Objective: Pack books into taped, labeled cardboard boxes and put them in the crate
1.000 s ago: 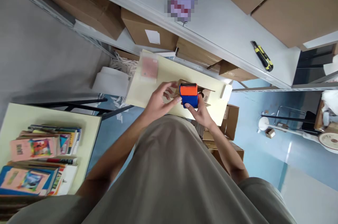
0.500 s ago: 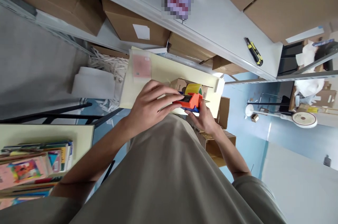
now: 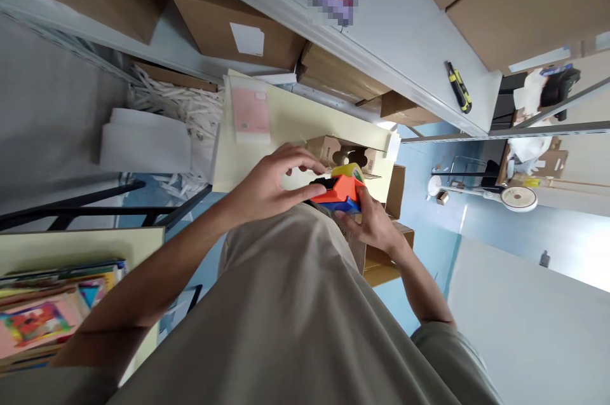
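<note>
My right hand (image 3: 374, 220) is closed around an orange and blue tape dispenser (image 3: 347, 190), thumb and fingers on its right end. A roll of yellow tape (image 3: 349, 171) shows at the dispenser's far side. At the other end, my left hand (image 3: 274, 185) has its fingers stretched out and apart from the thumb. Its thumb tip lies at the black part of the dispenser; whether it presses there I cannot tell. Just beyond stands a small cardboard box (image 3: 328, 149) with cut-out holes, on the pale yellow table (image 3: 290, 106).
A pink notebook in a clear sleeve (image 3: 251, 114) lies on the table's left. Overhead, a white shelf (image 3: 395, 30) carries a yellow-black box cutter (image 3: 459, 88). Cardboard boxes (image 3: 229, 23) line the back. Books (image 3: 42, 322) are piled at lower left; open cartons (image 3: 384, 262) stand right.
My left fingers have lifted off the dispenser and spread from the thumb. The dispenser has tilted slightly, showing more of its blue side. The whole view has shifted a little.
</note>
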The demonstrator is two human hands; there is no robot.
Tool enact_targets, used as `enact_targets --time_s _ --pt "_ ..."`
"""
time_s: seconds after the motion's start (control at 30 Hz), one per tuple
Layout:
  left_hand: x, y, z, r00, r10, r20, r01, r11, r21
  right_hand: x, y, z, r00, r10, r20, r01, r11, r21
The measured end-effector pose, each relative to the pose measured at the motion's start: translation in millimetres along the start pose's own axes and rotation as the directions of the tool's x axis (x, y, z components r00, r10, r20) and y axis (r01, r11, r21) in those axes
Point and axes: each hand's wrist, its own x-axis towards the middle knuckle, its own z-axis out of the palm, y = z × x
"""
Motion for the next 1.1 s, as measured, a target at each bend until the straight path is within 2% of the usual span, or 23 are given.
enact_targets --time_s 0.1,0.2,0.3,0.37,0.5,0.57,0.63,0.7,0.83,1.1 --pt "8.4 -24.0 8.5 0.961 -0.252 0.116 0.273 0.932 -0.24 3.1 -8.7 -14.9 0.988 0.063 0.144 -0.066 0.998 0.018" --pt "11.6 -55.4 32.5 0.901 -0.406 0.152 0.429 0.787 -0.443 17.0 -13.2 -25.7 0.956 0.165 0.242 -0.171 0.985 0.005" --pt "7.1 -79.7 56.5 0.865 -0.489 0.117 0.458 0.671 -0.583 35.5 -14.0 -40.0 0.917 0.261 0.301 -0.241 0.965 -0.103" --pt "4.2 -89.7 65.2 0.85 -0.518 0.096 0.46 0.643 -0.612 45.4 -14.5 -58.7 0.886 0.29 0.362 -0.234 0.953 -0.19" --pt "14.5 -107.1 67.4 0.836 -0.549 0.03 0.434 0.625 -0.649 57.9 -19.1 -115.1 0.797 0.348 0.493 -0.261 0.935 -0.239" --pt "28.1 -118.5 68.1 0.824 -0.566 -0.005 0.411 0.604 -0.683 65.6 -22.9 -140.2 0.77 0.413 0.486 -0.311 0.908 -0.28" --pt "42.8 -130.8 71.9 0.817 -0.577 -0.01 0.396 0.572 -0.718 77.0 -26.8 -155.2 0.76 0.459 0.459 -0.331 0.882 -0.335" --pt "54.3 -141.9 77.8 0.812 -0.583 -0.001 0.381 0.532 -0.756 90.9 -30.1 -159.6 0.753 0.484 0.446 -0.335 0.865 -0.373" --pt "61.6 -160.1 87.7 0.796 -0.605 0.017 0.373 0.468 -0.801 116.8 -33.5 -151.1 0.716 0.523 0.463 -0.371 0.846 -0.383" --pt "63.0 -191.0 99.3 0.749 -0.662 -0.003 0.415 0.473 -0.777 147.3 -35.7 -124.7 0.704 0.543 0.459 -0.301 0.812 -0.5"
